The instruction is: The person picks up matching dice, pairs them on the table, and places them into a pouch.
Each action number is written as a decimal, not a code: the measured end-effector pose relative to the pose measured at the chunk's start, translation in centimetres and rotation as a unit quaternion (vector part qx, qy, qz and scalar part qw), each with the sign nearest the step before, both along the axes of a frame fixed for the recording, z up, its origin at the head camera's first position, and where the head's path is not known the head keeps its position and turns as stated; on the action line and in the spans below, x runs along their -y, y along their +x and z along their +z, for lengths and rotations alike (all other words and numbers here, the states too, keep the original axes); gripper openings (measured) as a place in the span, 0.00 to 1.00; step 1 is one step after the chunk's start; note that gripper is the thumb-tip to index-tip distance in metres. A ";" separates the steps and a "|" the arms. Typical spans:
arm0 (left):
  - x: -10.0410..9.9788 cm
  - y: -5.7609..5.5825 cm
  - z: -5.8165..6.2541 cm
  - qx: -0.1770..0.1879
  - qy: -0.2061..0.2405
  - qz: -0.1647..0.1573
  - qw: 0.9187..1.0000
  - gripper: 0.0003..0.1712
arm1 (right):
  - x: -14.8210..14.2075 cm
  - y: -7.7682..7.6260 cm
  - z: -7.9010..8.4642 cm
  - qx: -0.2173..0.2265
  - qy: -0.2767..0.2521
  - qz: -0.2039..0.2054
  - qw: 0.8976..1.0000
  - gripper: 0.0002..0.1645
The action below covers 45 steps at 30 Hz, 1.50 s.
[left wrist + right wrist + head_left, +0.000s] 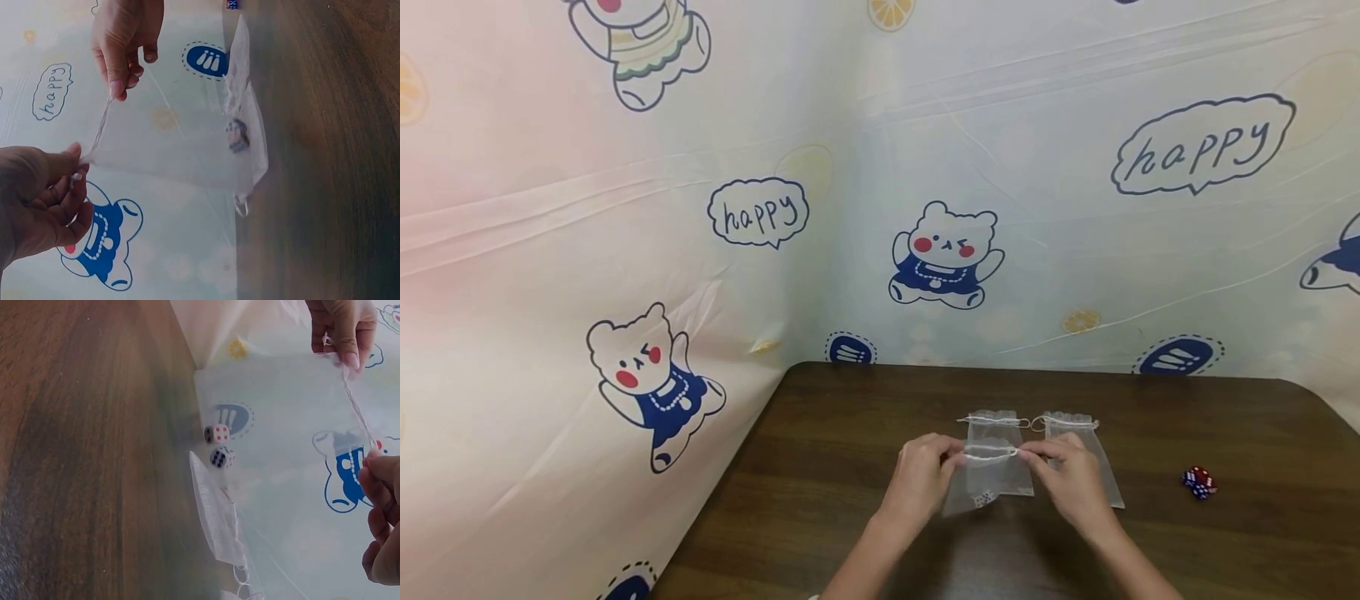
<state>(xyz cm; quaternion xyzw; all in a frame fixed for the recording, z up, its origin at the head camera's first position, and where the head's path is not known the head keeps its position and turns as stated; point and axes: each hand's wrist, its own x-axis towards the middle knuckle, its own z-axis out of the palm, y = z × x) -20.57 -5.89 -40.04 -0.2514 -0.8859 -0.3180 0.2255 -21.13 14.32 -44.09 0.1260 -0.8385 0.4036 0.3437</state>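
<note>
A sheer white drawstring bag (958,493) hangs between both hands, its mouth pulled into a straight line. My left hand (919,473) pinches one end of its drawstring between thumb and fingers. At the other end, my right hand (1073,483) pinches the cord the same way. White dice (219,456) with black and red dots rest at the bottom of the bag, visible through the mesh. Behind it, a second sheer bag (1021,479) lies on the table, partly covered by the held one. A third bag (1108,475) lies to its right, partly behind my right hand.
To the right of the bags sits a small cluster of red and blue dice (1199,482). The dark wooden table (820,467) has rounded back corners. Pale fabric (1037,250) printed with bears and the word "happy" surrounds the table at the back and left.
</note>
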 end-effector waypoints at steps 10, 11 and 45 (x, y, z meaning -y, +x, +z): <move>0.1 0.2 0.3 0.075 -0.008 -0.038 0.996 0.11 | -0.7 -0.2 0.5 -0.002 -0.001 -0.026 1.000 0.07; 0.1 0.2 0.2 0.075 -0.008 -0.037 0.996 0.12 | -0.7 -0.2 0.5 -0.004 -0.002 -0.025 1.000 0.07; 0.8 -0.1 0.1 0.036 0.044 0.038 0.998 0.03 | -1.0 -0.2 0.9 -0.056 -0.025 -0.043 0.997 0.08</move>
